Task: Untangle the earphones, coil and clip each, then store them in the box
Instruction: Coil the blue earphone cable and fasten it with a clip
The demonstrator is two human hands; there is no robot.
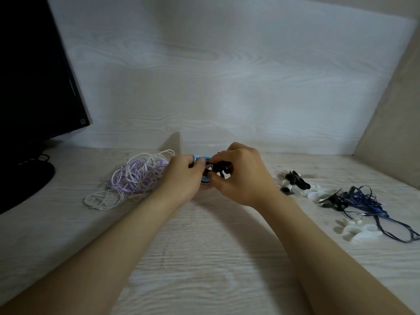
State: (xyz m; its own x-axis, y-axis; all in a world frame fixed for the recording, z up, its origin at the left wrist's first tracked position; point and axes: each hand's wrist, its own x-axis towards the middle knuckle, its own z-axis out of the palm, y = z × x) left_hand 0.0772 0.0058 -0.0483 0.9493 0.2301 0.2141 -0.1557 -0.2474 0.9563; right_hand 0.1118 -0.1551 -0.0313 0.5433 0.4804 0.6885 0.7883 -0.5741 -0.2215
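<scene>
Holding a coil of light blue earphones (201,157) in the left hand (181,173), fingers curled round the bundle, thumb laid across its top. Pinching a black clip (221,169) in the right hand (241,176), between thumb and bent fingers, right against the blue coil. Both hands close together, knuckles nearly touching, raised just over the pale wood-grain worktop (204,246). Impossible to tell whether the clip's jaws already bite the cable, since the fingers hide them.

Just beyond and outward of the left hand, seeming to touch its back from this angle: a loose tangle of white and purple earphones (136,176), lying on the worktop, with loops spilling out beside the left forearm. Farther out past that tangle, well apart from the left hand: a dark monitor (34,76) and its round black base (27,178).

Outward of the right hand, near the wrist: a small heap of black and white clips (297,185). Beyond that heap, farther from the right hand: a bundle of dark blue earphones (361,201), with cable ends trailing away to the outer side. Just beside those trailing cables, on the side nearer the right forearm: a few white clips (359,230) lying flat.
</scene>
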